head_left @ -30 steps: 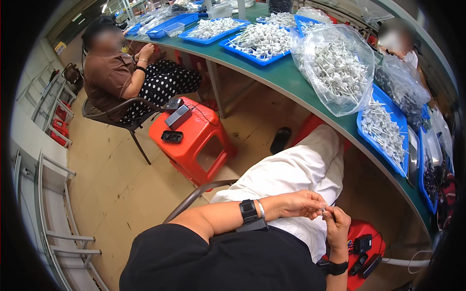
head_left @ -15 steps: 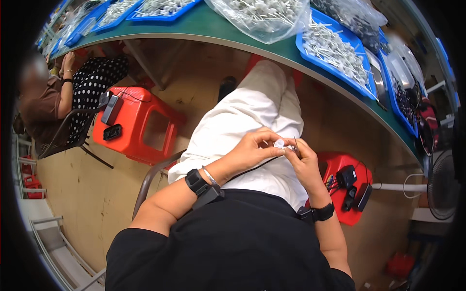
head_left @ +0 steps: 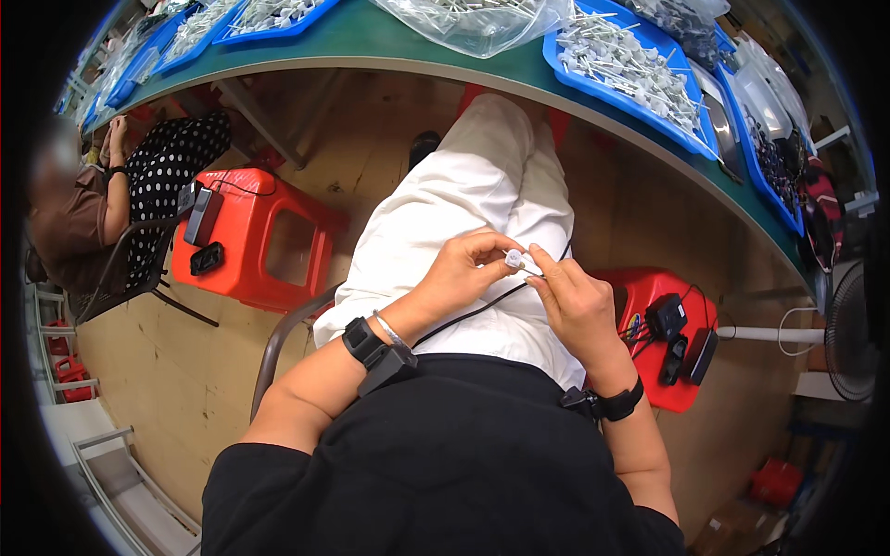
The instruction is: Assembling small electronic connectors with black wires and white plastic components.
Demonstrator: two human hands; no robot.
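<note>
Above my lap, my left hand (head_left: 461, 271) pinches a small white plastic piece (head_left: 514, 259) with a rounded head between thumb and fingertips. Close beside it on the right, my right hand (head_left: 580, 306) has its thumb and forefinger closed on a thin dark rod (head_left: 531, 272), whose tip meets or nearly meets the white piece. The rod's exact kind is too small to make out. Both hands are held over my white trousers (head_left: 445, 222), and a black cable runs across the trousers below the hands.
Ahead curves a green table (head_left: 371, 37) with a blue tray (head_left: 705, 144) of white stemmed pieces and a clear bag (head_left: 473, 32) of more. Red stools (head_left: 246, 264) flank me, bearing small black devices (head_left: 666, 317). A person (head_left: 79, 204) sits at left; a fan (head_left: 851, 329) stands at right.
Both hands have shifted slightly left and up in the picture, and the white piece has turned to show its rounded head. My right hand has rolled over, its back now more visible.
</note>
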